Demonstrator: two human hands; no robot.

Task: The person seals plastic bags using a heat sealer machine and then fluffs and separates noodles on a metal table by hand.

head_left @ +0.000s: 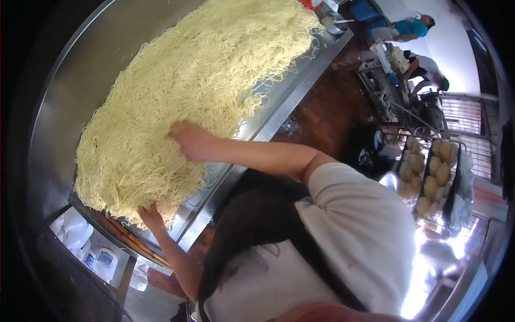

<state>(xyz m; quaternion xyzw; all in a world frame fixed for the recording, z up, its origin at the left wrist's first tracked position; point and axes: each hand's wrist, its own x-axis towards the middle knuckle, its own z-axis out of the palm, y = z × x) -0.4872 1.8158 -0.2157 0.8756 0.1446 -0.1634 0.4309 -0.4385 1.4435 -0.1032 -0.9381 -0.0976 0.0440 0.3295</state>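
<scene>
Reddish-brown flooring (322,118) runs along the near side of a steel counter (284,96). Across it, a person in a teal top (410,28) and a person in a white top (427,63), bent forward, are beside some equipment. Near them, trays of rounded, pale yellow bundles (440,172) are lined up in rows.

On the counter, a large heap of thin yellow noodles (177,80) spreads from the left end almost to the right end, leaving a strip of bare steel along the near edge. Near the right-hand near corner sits a metal bowl (333,26). Wooden sticks (134,240) lie along the left end, just beside the noodles, and below that end stand white plastic containers (105,263).

The wearer's right hand (190,140) reaches over the near edge into the middle of the heap's left half, its fingertips sunk among the strands. The left hand (152,217) touches the noodles close to the counter's left-hand near corner, its fingers partly covered by strands. For both, one cannot tell whether the fingers are closed on noodles or apart.
</scene>
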